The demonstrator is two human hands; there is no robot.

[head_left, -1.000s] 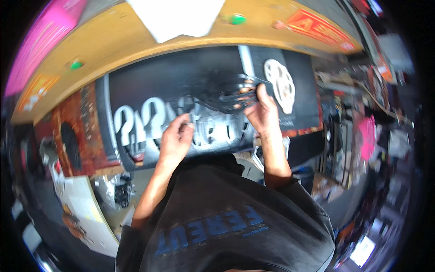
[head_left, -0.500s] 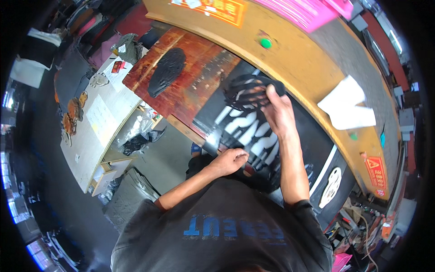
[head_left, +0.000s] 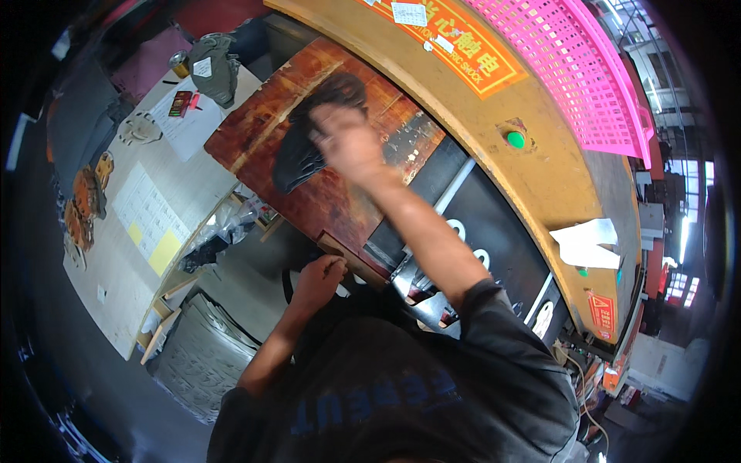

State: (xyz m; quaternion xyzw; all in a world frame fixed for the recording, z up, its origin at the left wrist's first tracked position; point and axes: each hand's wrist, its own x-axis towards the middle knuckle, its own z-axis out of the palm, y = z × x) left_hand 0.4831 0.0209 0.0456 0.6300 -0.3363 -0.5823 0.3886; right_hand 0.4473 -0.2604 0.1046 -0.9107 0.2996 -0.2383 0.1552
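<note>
Over a pile of dark, flat cut pieces (head_left: 297, 154) on the worn reddish-brown board (head_left: 255, 123) reaches my right hand (head_left: 347, 143). Its fingers are smeared by motion, so whether they still grip any of the black pieces cannot be told. The pieces look thin and curved, with several layers showing along the pile's lower edge. My left hand (head_left: 318, 279) is closed beside the near edge of the board, fingers curled in; anything inside them is hidden. Under my right forearm lie shiny metal shapes (head_left: 436, 309) on a dark bed (head_left: 494, 231).
A yellow-brown machine beam (head_left: 463, 116) with a green button (head_left: 515, 140) spans the far side. On it are a pink basket (head_left: 571, 77) and white paper (head_left: 587, 243). To the left, a pale table (head_left: 116, 262) holds papers, a grey-green bundle (head_left: 213, 69) and brown cut pieces (head_left: 89, 193).
My right hand has swung left from the dark bed, carrying black strips to the pile on the board. My left hand has shifted left. The view has turned with my head.
</note>
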